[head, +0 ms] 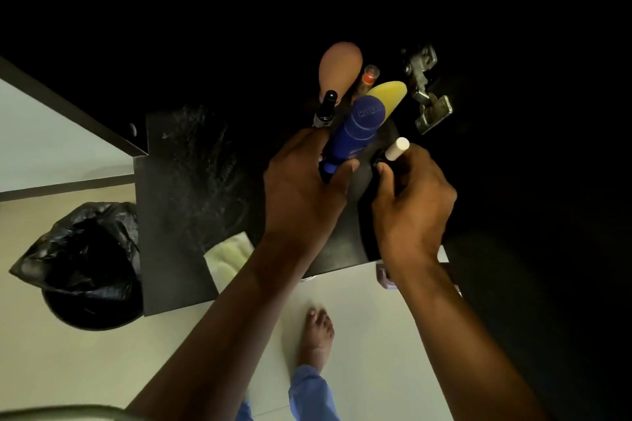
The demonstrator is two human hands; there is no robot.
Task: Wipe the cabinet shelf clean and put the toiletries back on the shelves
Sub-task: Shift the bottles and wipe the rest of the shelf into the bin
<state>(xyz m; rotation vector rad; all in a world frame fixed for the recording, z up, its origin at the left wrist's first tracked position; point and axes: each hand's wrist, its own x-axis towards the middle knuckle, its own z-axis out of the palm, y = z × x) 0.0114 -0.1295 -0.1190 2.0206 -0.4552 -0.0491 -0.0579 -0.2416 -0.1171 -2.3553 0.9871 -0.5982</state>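
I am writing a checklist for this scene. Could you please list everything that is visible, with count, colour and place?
blue bottle: 1, dark blue, in left hand
dropper bottle: 1, black cap, beside blue bottle
white stick: 1, white, in right hand
peach tube: 1, peach, on shelf behind
yellow tube: 1, yellow, behind blue bottle
small vial: 1, clear with red, between tubes
shelf: 1, dark
hinge: 1, metal, right of toiletries
cloth: 1, pale yellow, shelf's near edge
bin bag: 1, black, on floor left
left hand: 1
right hand: 1
foot: 1, bare, on floor
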